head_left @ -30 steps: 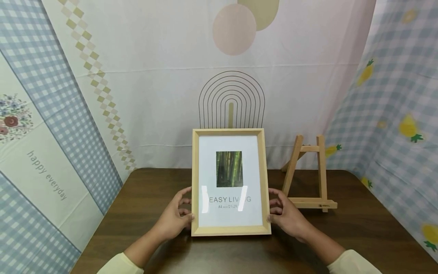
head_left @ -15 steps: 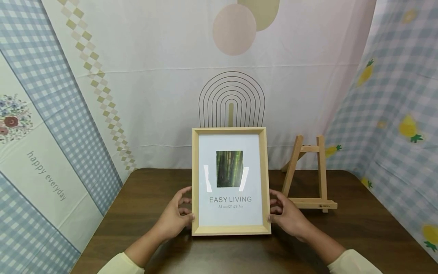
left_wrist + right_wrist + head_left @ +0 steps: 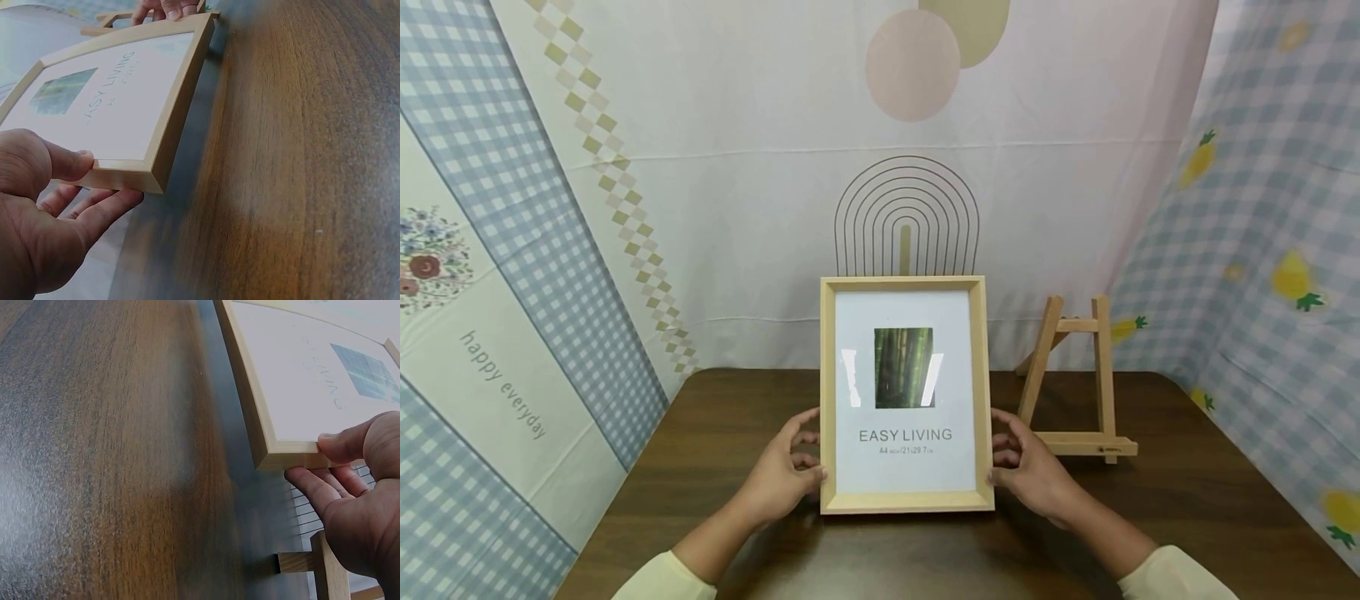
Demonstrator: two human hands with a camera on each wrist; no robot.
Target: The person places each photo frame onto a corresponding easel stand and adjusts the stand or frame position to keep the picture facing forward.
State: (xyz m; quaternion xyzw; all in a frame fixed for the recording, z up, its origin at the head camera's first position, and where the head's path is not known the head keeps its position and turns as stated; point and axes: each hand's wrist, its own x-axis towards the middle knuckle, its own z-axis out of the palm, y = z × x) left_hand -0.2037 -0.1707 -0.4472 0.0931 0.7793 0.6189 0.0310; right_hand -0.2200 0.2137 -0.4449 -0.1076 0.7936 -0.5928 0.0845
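Note:
A light wooden picture frame (image 3: 904,502) stands nearly upright in the middle of the head view, its face toward me. Behind its glazing is a white sheet printed "EASY LIVING" with a small bamboo picture (image 3: 904,367). My left hand (image 3: 784,473) grips the lower left side; the left wrist view shows the thumb on the front border and the fingers around the side. On the opposite side my right hand (image 3: 1033,475) holds the frame the same way, thumb in front. The frame's back is hidden.
A small wooden easel (image 3: 1105,375) stands on the dark wooden table (image 3: 715,417) to the right, close behind my right hand. A patterned white cloth (image 3: 760,217) hangs behind the table, and a checked cloth (image 3: 1262,333) hangs along the right.
The picture frame has tipped slightly more upright, its top edge rising a little in the head view, and the reflections on it have shifted. Both hands keep their hold; the easel stays put.

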